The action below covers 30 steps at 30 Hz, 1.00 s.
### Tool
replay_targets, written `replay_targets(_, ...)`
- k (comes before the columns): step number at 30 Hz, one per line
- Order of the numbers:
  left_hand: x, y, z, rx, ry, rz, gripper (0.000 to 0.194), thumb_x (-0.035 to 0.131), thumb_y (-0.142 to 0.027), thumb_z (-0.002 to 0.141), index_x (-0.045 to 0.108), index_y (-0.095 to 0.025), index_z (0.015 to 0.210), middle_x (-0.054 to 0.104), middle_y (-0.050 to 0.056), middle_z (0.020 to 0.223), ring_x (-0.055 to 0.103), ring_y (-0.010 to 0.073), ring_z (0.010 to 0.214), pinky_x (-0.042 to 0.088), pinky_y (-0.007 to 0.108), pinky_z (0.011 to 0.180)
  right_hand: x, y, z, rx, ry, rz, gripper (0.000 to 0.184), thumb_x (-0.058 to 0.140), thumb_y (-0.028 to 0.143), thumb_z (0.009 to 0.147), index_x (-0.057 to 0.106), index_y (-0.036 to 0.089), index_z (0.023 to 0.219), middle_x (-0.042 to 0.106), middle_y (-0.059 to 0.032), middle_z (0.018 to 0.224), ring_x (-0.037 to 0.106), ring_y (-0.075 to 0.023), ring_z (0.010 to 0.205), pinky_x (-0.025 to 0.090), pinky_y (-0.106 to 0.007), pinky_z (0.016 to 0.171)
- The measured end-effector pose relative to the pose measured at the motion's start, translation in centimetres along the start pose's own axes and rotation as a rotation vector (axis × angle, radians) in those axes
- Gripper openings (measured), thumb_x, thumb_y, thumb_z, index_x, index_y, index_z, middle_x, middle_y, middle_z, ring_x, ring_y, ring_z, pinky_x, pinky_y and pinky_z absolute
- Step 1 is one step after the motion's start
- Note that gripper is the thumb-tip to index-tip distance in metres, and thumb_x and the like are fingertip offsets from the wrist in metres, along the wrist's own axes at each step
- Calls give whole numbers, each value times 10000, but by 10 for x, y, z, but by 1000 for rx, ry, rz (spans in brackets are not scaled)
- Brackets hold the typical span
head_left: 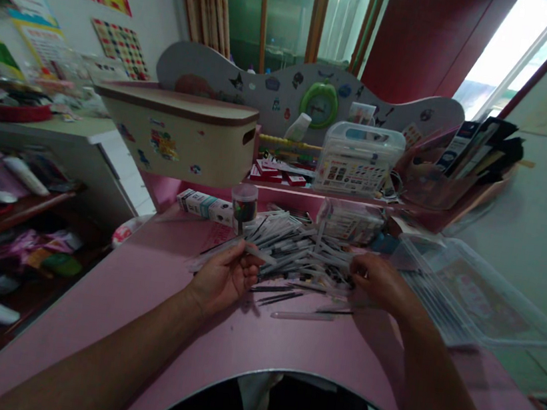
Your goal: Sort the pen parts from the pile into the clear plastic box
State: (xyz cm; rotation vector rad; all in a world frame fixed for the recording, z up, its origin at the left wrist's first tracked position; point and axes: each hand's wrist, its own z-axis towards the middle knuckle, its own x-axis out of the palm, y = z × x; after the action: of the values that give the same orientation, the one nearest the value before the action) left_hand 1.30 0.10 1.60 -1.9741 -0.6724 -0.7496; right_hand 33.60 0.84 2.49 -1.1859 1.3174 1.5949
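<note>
A heap of clear and grey pen barrels (293, 244) lies at the middle of the pink desk (211, 372), with dark slim parts among them. My left hand (223, 279) is at the heap's left front, palm turned up, thumb and forefinger pinching a translucent pen barrel (261, 254). At the heap's right edge, my right hand (378, 281) has its fingers closed and pointing down into the parts; what they hold is hidden. In front of the heap lie several thin dark refills (280, 298) and a single clear barrel (302, 316).
Behind the heap stand a small round jar (244, 204), a long printed box (207, 207) and a clear pack (352, 221). An open clear plastic case (502, 339) sits at the right. The shelf holds a cream bin (176, 138), a marker case (360, 162) and a green clock (319, 105).
</note>
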Motion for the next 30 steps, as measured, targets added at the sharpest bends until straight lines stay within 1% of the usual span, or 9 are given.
replay_targets(5,-5,2,2,20,26,25,310,442,-201,1008,666,-116,811,684,79,593,631,125,457,542,202,449,-7,-2,-6,161,154,-64,83,610,122,735,678,164,712,679,-64,748,560,-166,653,313,-262,592)
replay_targets(8,-5,3,2,28,28,35,282,465,-194,999,669,-114,822,693,84,611,638,123,470,539,193,458,-7,3,-5,196,235,-79,106,609,126,743,710,161,739,706,-84,784,592,-178,666,319,-268,589)
replay_targets(12,-4,4,2,23,17,47,293,449,-181,1003,662,-111,813,699,92,616,639,128,465,534,197,443,1,5,-1,174,237,-163,137,617,119,761,744,159,792,733,-120,871,635,-211,742,330,-281,615)
replay_targets(16,-4,4,3,20,40,51,291,439,-169,1008,658,-103,828,713,100,632,652,132,465,548,201,446,6,5,1,147,241,-203,173,595,111,780,744,161,852,738,-133,935,653,-233,828,337,-282,641)
replay_targets(20,-5,4,3,22,46,67,302,411,-165,1018,643,-105,835,725,115,648,653,128,456,550,195,444,0,4,-1,161,248,-166,162,576,113,762,714,156,834,729,-112,904,636,-202,788,345,-266,637)
replay_targets(22,-6,4,3,20,52,85,283,415,-168,1019,641,-107,860,738,123,677,667,134,471,560,201,451,-7,4,-1,155,171,-71,128,567,127,741,678,156,796,705,-85,825,601,-180,719,341,-264,619)
replay_targets(24,-7,4,4,20,53,105,251,432,-173,1017,641,-108,894,750,128,711,687,143,496,570,207,459,-11,7,-3,109,51,106,92,549,142,700,625,169,745,658,-47,743,564,-164,672,344,-262,605)
replay_targets(27,-7,5,5,39,51,122,210,452,-167,1011,640,-106,939,763,130,760,715,153,540,582,208,471,-7,24,-5,53,-63,580,116,520,199,655,591,193,747,582,7,658,519,-140,601,361,-247,562)
replay_targets(30,-6,7,4,60,55,135,187,458,-155,1008,637,-106,978,771,127,797,735,162,581,592,212,485,11,52,-7,111,-41,1029,197,524,279,662,624,195,810,542,38,587,461,-112,486,344,-232,475)
